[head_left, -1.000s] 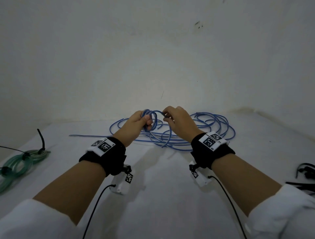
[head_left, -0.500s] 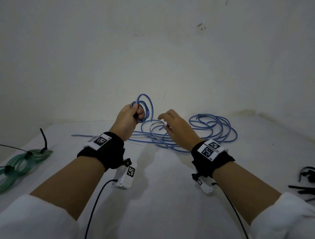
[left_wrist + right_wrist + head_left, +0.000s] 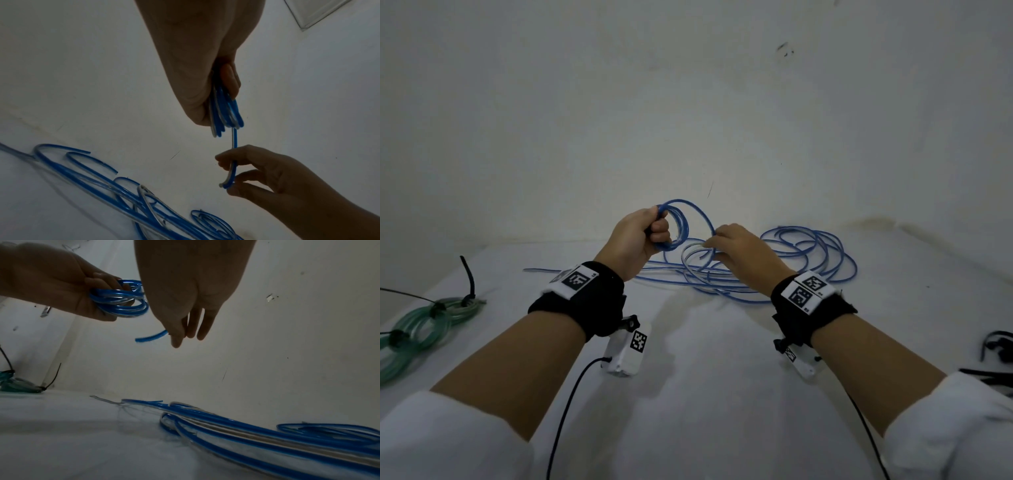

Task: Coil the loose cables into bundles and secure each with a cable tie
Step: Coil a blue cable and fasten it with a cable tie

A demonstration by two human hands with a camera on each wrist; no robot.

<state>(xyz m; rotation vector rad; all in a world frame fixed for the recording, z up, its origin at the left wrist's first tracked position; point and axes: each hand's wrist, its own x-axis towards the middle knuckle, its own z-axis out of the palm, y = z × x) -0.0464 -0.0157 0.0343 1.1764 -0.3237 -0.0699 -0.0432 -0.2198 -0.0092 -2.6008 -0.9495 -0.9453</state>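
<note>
Blue cable [image 3: 822, 253] with a pale stripe, green bundle [image 3: 421, 325], white table [image 3: 705, 394]

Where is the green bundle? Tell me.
In the head view the green bundle lies at the table's far left edge, left of the left hand.

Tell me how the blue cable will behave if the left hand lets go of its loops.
The blue cable looks springy: its loose part lies in open curves. Released by the left hand, the loops would probably spring apart. It seems light, since the right hand lifts a strand with only a pinch.
</note>
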